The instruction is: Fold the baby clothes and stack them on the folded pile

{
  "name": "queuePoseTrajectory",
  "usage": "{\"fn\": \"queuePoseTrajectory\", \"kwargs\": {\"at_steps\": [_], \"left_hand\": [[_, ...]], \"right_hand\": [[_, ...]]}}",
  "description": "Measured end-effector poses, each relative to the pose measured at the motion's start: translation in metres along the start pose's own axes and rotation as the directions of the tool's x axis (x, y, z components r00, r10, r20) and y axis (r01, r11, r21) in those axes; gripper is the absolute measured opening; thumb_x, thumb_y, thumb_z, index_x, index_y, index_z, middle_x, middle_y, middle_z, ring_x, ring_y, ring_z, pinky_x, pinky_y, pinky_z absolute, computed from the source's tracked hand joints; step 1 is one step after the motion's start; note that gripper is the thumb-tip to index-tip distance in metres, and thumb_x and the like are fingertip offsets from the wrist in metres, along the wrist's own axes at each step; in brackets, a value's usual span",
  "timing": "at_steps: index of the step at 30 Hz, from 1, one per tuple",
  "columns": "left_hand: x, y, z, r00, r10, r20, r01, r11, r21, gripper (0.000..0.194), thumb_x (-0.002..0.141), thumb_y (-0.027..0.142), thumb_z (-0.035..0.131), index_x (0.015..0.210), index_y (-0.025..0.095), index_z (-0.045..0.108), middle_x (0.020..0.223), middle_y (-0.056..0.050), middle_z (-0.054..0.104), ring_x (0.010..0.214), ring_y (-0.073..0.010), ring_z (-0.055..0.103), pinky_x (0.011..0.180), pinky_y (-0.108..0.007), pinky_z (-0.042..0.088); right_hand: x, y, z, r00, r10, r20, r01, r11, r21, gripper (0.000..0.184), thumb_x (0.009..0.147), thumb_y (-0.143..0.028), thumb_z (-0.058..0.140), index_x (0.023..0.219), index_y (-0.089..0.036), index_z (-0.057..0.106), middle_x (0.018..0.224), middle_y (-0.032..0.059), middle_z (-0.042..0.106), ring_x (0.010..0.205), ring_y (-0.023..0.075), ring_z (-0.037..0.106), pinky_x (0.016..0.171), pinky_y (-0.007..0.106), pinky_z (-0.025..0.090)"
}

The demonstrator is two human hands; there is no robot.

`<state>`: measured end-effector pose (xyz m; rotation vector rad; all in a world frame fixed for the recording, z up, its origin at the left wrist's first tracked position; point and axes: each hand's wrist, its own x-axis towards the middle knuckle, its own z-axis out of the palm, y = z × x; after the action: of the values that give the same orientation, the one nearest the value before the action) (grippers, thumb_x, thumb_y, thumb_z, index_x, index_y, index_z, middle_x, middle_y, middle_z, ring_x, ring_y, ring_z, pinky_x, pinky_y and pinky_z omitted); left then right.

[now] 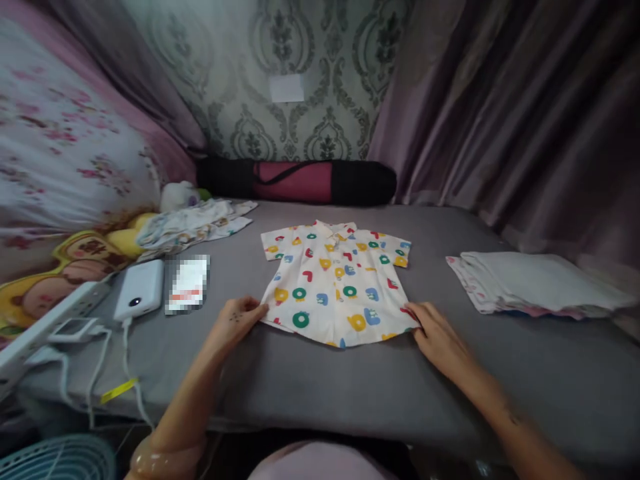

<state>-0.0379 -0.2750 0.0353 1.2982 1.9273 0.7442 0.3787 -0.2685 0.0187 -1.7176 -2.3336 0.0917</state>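
Note:
A small white short-sleeved shirt [333, 287] with colourful letter prints lies spread flat, front side up, its collar pointing away from me. My left hand [243, 317] pinches the lower left corner of its hem. At the opposite hem corner, my right hand [423, 323] is closed on the fabric between thumb and fingers. Both sleeves are stretched out to the sides on the grey sheet [320, 383].
To the right sits a stack of folded clothes [540, 283]. On the left are a white power bank [140, 290] with a cable, a power strip [55, 327], a blurred-out packet [188, 283], crumpled clothes [200, 223] and plush toys [75, 270]. A black and red bag [295, 181] lies along the wall.

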Motion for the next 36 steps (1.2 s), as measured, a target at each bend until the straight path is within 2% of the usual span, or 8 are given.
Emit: {"fn": "queuePoseTrajectory", "kwargs": {"at_steps": [3, 10, 13, 16, 21, 26, 31, 36], "left_hand": [[0.001, -0.004, -0.002, 0.999, -0.036, 0.02, 0.035, 0.999, 0.02, 0.041, 0.063, 0.055, 0.061, 0.069, 0.015, 0.064, 0.051, 0.002, 0.053, 0.05, -0.0134, 0.047, 0.047, -0.023, 0.03], [0.012, -0.013, -0.025, 0.98, 0.001, 0.197, -0.024, 0.993, 0.114, 0.045, 0.068, 0.06, 0.056, 0.068, 0.015, 0.063, 0.053, 0.0, 0.055, 0.05, -0.0133, 0.046, 0.048, -0.024, 0.03], [0.04, -0.001, -0.033, 0.997, 0.059, 0.056, -0.068, 0.982, 0.176, 0.046, 0.071, 0.06, 0.052, 0.069, 0.016, 0.064, 0.06, -0.003, 0.06, 0.058, -0.0169, 0.053, 0.051, -0.025, 0.034], [0.083, 0.019, -0.028, 0.996, 0.047, -0.07, -0.026, 0.962, 0.271, 0.042, 0.077, 0.055, 0.051, 0.073, 0.016, 0.066, 0.069, -0.008, 0.066, 0.069, -0.0218, 0.059, 0.06, -0.028, 0.039], [0.148, 0.044, 0.002, 0.969, -0.092, -0.229, 0.191, 0.867, 0.46, 0.046, 0.078, 0.058, 0.053, 0.074, 0.014, 0.067, 0.08, -0.02, 0.068, 0.09, -0.0356, 0.062, 0.072, -0.038, 0.044], [0.173, 0.046, 0.013, 0.973, 0.025, -0.229, 0.097, 0.858, 0.505, 0.025, 0.083, 0.036, 0.054, 0.095, 0.017, 0.065, 0.103, -0.018, 0.067, 0.105, -0.0314, 0.059, 0.083, -0.038, 0.043], [0.168, 0.04, 0.01, 0.903, 0.38, -0.2, -0.187, 0.767, 0.613, 0.03, 0.093, 0.028, 0.036, 0.111, 0.013, 0.055, 0.111, -0.018, 0.062, 0.105, -0.0271, 0.056, 0.089, -0.037, 0.04], [0.149, 0.049, 0.01, 0.864, 0.408, -0.295, -0.077, 0.687, 0.723, 0.036, 0.09, 0.03, 0.042, 0.113, 0.004, 0.053, 0.118, -0.026, 0.053, 0.11, -0.0366, 0.051, 0.089, -0.044, 0.039]], "right_hand": [[0.003, 0.01, 0.0, 0.99, -0.136, 0.026, 0.135, 0.99, 0.034, 0.039, 0.089, -0.019, 0.035, 0.122, -0.02, 0.056, 0.114, 0.01, 0.058, 0.104, 0.0225, 0.057, 0.092, 0.037, 0.046], [-0.011, 0.04, -0.02, 0.978, -0.166, 0.125, 0.166, 0.986, 0.011, 0.034, 0.09, -0.031, 0.037, 0.106, -0.024, 0.066, 0.101, 0.0086, 0.065, 0.092, 0.0222, 0.064, 0.082, 0.036, 0.052], [0.006, 0.043, -0.028, 0.991, -0.119, 0.07, 0.123, 0.991, -0.056, 0.034, 0.089, -0.033, 0.037, 0.098, -0.024, 0.068, 0.101, 0.0092, 0.068, 0.093, 0.0248, 0.066, 0.083, 0.04, 0.053], [0.047, 0.021, -0.019, 0.988, -0.152, 0.021, 0.152, 0.988, -0.025, 0.042, 0.092, -0.029, 0.029, 0.111, -0.022, 0.065, 0.114, 0.0112, 0.066, 0.105, 0.0249, 0.063, 0.093, 0.042, 0.049], [0.095, -0.017, 0.022, 0.985, -0.17, 0.022, 0.17, 0.985, 0.015, 0.057, 0.094, -0.037, 0.027, 0.142, -0.009, 0.04, 0.15, 0.0166, 0.036, 0.14, 0.0258, 0.029, 0.114, 0.045, 0.027], [0.089, -0.02, 0.042, 0.988, -0.06, 0.141, 0.064, 0.998, -0.018, 0.064, 0.097, -0.047, 0.02, 0.149, -0.01, 0.026, 0.156, 0.0144, 0.021, 0.144, 0.0242, 0.015, 0.117, 0.047, 0.016], [0.084, -0.016, 0.045, 0.99, -0.08, 0.12, 0.083, 0.996, -0.018, 0.065, 0.097, -0.049, 0.02, 0.15, -0.011, 0.025, 0.156, 0.0149, 0.021, 0.144, 0.0242, 0.016, 0.117, 0.047, 0.015], [0.09, -0.016, 0.038, 0.983, -0.086, 0.162, 0.086, 0.996, 0.008, 0.065, 0.097, -0.051, 0.021, 0.15, -0.014, 0.024, 0.156, 0.0146, 0.022, 0.144, 0.0255, 0.016, 0.116, 0.049, 0.017]]}}
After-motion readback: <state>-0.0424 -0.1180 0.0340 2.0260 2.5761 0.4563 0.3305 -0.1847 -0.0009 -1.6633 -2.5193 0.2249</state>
